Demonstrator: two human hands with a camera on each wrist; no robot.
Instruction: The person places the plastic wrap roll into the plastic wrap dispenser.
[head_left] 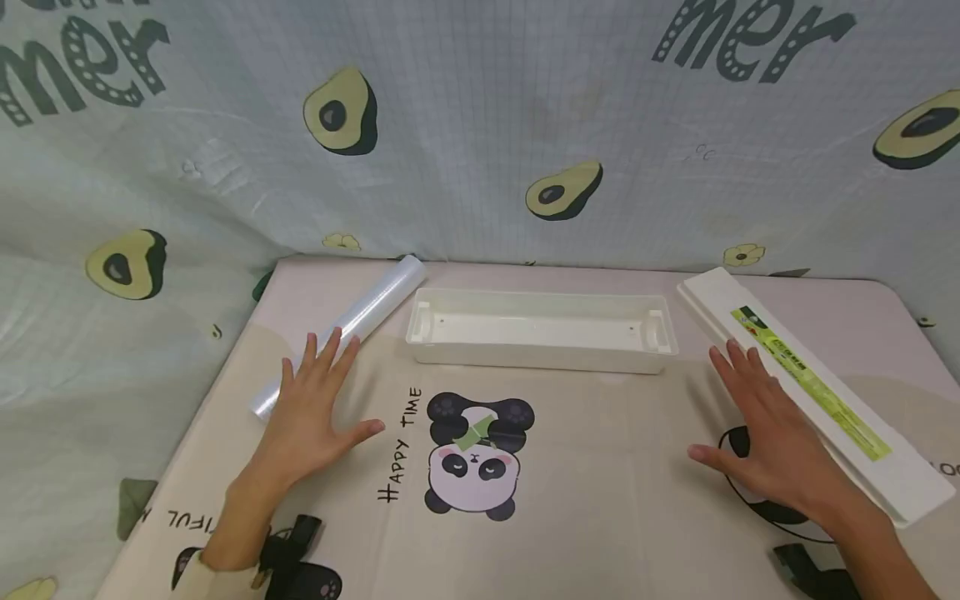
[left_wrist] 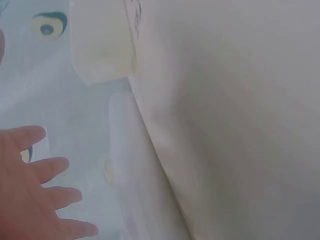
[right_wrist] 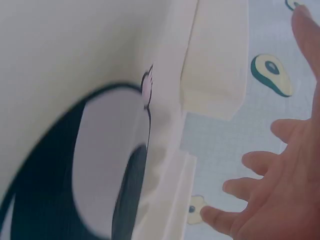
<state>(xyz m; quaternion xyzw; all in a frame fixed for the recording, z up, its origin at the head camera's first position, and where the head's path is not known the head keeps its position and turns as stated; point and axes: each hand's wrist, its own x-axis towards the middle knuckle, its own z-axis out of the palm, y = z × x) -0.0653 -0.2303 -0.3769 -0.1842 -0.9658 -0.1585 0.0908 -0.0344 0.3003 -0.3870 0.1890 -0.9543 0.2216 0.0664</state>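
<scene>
My left hand is spread with straight fingers, its fingertips overlapping a clear plastic film roll in the head view. Over on the right, my right hand is spread too, beside a long white lid-like piece with a green label strip. Neither hand holds anything. Between them, toward the back of the table, stands an open white rectangular box. In the left wrist view the film roll lies beyond the fingers; the right wrist view has the box and the long white piece.
The table wears a cream cover printed with pandas and lettering. A curtain with avocado prints hangs right behind its back edge. Dark wrist-camera mounts sit at both wrists.
</scene>
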